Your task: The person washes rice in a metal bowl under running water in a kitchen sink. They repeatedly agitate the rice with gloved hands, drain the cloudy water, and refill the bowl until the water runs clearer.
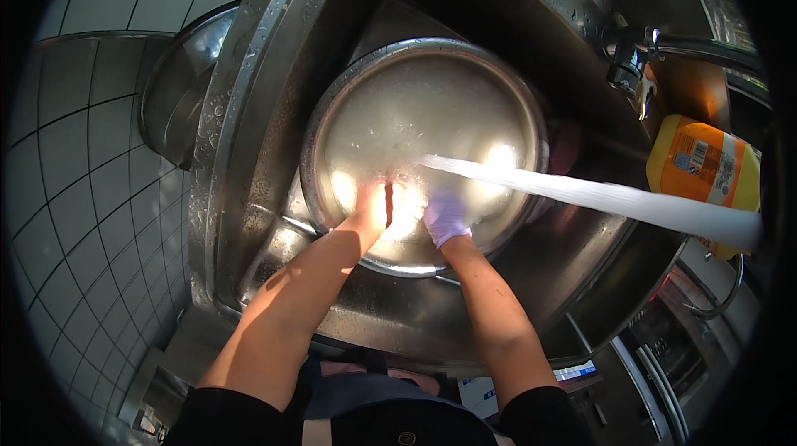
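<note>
A large round metal basin full of cloudy water stands inside a deep stainless steel sink. Both of my arms reach over the sink's front edge into it. My left hand dips into the water near the basin's front left, its fingers lost under glare and murk. To its right, my right hand wears a thin purple glove and is also sunk, with only the back and cuff showing clearly. Whether either hand holds anything under the surface is hidden. A thick white stream of water pours in from the right, landing just beyond my hands.
A metal tap is mounted at the upper right. Below it stands a yellow plastic jug with an orange label. A big metal bowl leans against the tiled wall on the left, outside the wet sink rim.
</note>
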A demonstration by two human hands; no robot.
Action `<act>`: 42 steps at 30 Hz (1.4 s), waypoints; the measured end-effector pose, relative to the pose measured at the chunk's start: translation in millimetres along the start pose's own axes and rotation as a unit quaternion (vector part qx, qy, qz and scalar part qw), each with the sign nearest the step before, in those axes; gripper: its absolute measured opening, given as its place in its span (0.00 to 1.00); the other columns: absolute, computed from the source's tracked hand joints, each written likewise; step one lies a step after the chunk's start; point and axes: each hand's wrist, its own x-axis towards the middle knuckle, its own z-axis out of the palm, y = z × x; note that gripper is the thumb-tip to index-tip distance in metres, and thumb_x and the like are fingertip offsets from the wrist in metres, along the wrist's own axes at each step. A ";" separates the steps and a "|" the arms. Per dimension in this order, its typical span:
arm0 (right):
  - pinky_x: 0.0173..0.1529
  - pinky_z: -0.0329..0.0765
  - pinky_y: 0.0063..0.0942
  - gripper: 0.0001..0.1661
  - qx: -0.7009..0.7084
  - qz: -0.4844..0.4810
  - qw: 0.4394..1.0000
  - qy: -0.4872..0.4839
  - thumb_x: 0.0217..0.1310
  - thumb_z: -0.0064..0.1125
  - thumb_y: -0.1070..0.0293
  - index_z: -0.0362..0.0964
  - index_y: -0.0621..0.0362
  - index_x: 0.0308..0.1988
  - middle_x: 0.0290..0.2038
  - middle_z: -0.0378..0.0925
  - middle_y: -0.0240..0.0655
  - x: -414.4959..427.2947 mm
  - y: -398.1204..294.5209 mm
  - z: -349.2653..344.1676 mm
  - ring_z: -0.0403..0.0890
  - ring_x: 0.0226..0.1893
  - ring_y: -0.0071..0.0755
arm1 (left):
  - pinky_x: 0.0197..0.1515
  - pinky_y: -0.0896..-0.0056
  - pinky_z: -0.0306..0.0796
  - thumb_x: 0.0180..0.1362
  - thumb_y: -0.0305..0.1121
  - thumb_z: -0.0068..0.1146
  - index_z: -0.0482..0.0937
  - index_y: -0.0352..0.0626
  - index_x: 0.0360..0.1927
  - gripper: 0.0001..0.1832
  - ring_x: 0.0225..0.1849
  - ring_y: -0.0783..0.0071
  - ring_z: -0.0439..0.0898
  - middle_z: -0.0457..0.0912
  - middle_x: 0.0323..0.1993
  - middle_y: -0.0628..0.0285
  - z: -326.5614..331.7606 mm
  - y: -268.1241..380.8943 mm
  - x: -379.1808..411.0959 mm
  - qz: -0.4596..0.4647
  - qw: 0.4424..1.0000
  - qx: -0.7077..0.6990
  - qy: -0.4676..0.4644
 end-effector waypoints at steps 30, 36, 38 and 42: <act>0.63 0.61 0.43 0.48 0.327 -0.132 0.934 0.056 0.40 0.67 0.57 0.57 0.65 0.60 0.60 0.60 0.56 -30.1 -12.7 -127.0 0.64 0.58 0.57 | 0.62 0.51 0.59 0.37 0.45 0.71 0.62 0.48 0.63 0.47 0.58 0.47 0.69 0.69 0.58 0.48 -131.1 65.3 33.1 0.070 0.935 0.227 -0.262; 0.58 0.65 0.47 0.29 0.055 -0.014 0.986 0.156 0.55 0.50 0.59 0.65 0.62 0.54 0.56 0.66 0.50 -37.8 -42.4 -51.9 0.67 0.55 0.53 | 0.63 0.50 0.56 0.60 0.48 0.46 0.66 0.43 0.58 0.27 0.55 0.48 0.72 0.71 0.55 0.46 -42.7 15.2 -9.7 -0.059 0.969 0.238 -0.010; 0.57 0.66 0.46 0.28 0.065 0.014 0.990 0.127 0.56 0.50 0.59 0.66 0.62 0.54 0.55 0.67 0.50 -17.0 -37.7 -39.2 0.68 0.54 0.52 | 0.60 0.53 0.58 0.61 0.47 0.44 0.68 0.42 0.55 0.24 0.52 0.51 0.73 0.73 0.51 0.47 -34.8 6.3 0.3 -0.137 0.979 0.147 -0.032; 0.55 0.67 0.44 0.27 0.055 0.021 0.992 0.113 0.56 0.50 0.59 0.66 0.61 0.53 0.53 0.68 0.48 37.6 -9.5 -21.8 0.70 0.52 0.51 | 0.55 0.57 0.63 0.64 0.45 0.40 0.71 0.38 0.48 0.21 0.47 0.56 0.75 0.77 0.43 0.50 -35.0 8.1 28.1 -0.272 0.953 -0.134 -0.007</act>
